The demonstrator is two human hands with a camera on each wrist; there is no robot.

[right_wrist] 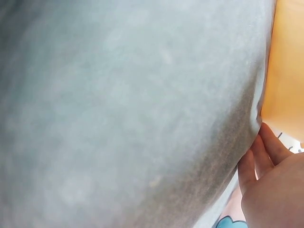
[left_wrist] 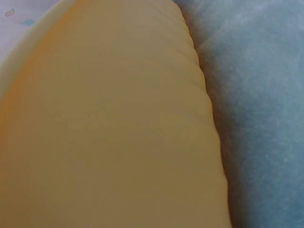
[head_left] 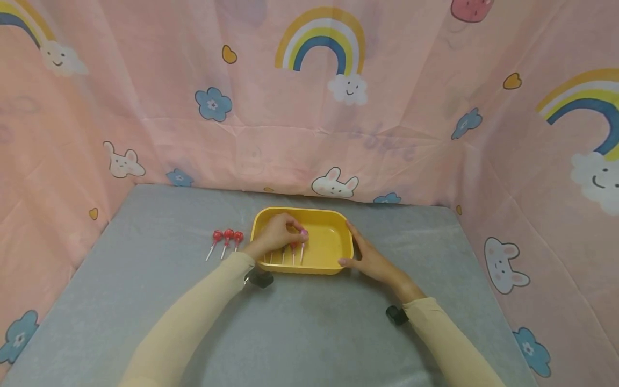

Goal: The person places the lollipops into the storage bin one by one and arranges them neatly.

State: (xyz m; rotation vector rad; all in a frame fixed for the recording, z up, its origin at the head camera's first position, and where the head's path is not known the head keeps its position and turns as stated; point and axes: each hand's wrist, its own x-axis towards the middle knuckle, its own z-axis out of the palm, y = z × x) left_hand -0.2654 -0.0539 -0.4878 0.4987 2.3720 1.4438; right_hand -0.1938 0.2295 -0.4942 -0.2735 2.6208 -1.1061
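In the head view my left hand (head_left: 276, 235) reaches into a yellow plastic basket (head_left: 329, 252) and pinches a pink-purple lollipop (head_left: 304, 233) by its head, the white stick pointing toward me. Left of it in the basket lie several more lollipops, partly hidden by this hand. My right hand (head_left: 373, 262) rests against the basket's right end, its thumb at the near corner and fairly straight fingers toward the far corner. The right wrist view shows these fingers (right_wrist: 268, 152) beside the yellow wall. Only the basket's outer wall (left_wrist: 118, 118) and the cloth appear in the left wrist view.
Three red lollipops (head_left: 228, 236) lie side by side on the grey cloth-covered table (head_left: 314, 328), left of the basket. A pink printed curtain (head_left: 261, 150) closes off the back and both sides. A dark wrist camera (head_left: 397, 315) sits by the right cuff.
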